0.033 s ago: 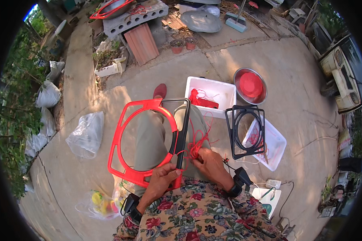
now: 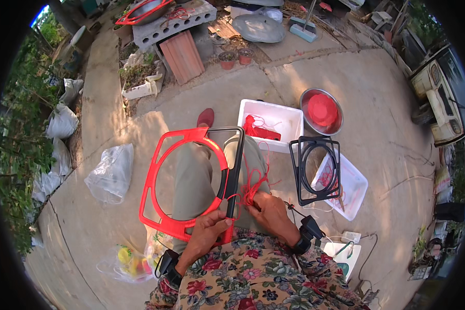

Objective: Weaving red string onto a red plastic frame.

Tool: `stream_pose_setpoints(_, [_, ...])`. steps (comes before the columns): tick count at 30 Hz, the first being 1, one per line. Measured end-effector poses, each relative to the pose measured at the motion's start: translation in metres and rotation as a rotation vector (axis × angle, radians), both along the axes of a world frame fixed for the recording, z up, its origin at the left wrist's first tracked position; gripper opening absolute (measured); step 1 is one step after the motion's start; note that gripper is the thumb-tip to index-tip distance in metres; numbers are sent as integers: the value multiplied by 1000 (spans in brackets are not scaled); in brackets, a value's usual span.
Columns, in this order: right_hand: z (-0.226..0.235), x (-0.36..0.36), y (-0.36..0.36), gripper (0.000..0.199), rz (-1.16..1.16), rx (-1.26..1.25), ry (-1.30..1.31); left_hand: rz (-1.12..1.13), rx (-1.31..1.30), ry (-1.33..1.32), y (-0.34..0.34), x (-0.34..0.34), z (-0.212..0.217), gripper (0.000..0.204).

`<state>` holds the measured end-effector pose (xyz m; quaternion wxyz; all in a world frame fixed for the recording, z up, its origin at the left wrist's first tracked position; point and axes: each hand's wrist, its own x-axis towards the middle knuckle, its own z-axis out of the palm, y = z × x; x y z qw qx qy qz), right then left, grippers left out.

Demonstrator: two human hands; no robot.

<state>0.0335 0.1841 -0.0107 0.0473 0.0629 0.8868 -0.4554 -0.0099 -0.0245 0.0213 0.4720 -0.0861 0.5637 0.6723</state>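
Note:
A red plastic frame (image 2: pixel 155 170) with a round opening lies across my lap. A thin black square frame (image 2: pixel 236 165) rests along its right side. My left hand (image 2: pixel 209 230) grips both frames at their near right corner. My right hand (image 2: pixel 268 212) pinches a tangle of red string (image 2: pixel 253 186) that loops around the black bar. The string trails up toward a white box (image 2: pixel 292 116) holding a red bundle of string.
A metal bowl (image 2: pixel 307 98) with a red lid (image 2: pixel 323 109) stands behind the box. More black frames (image 2: pixel 295 170) lean on a white tray (image 2: pixel 357 188) at my right. Plastic bags (image 2: pixel 111 173) lie at my left. Concrete blocks (image 2: pixel 170 26) and a red slab (image 2: pixel 183 57) are farther off.

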Motion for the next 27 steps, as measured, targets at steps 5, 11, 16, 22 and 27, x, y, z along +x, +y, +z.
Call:
stream_pose_setpoints(5, [3,23,29,19,157,-137,106,32,10,-23,-4,-1,0,18])
stream_pose_setpoints(11, [3,89,72,15,-313,-705,-470,2,35,29,-1,1,-21,27])
stream_pose_setpoints(16, [26,86,42,18,-192,-638,-413,116,35,-46,8,-7,-11,37])
stream_pose_setpoints(22, [21,125,66,21,15,-624,-744,170,-54,-142,22,-10,-13,43])
stream_pose_setpoints(27, [14,124,85,20,-230,-654,-634,127,-107,-104,22,-8,-13,32])
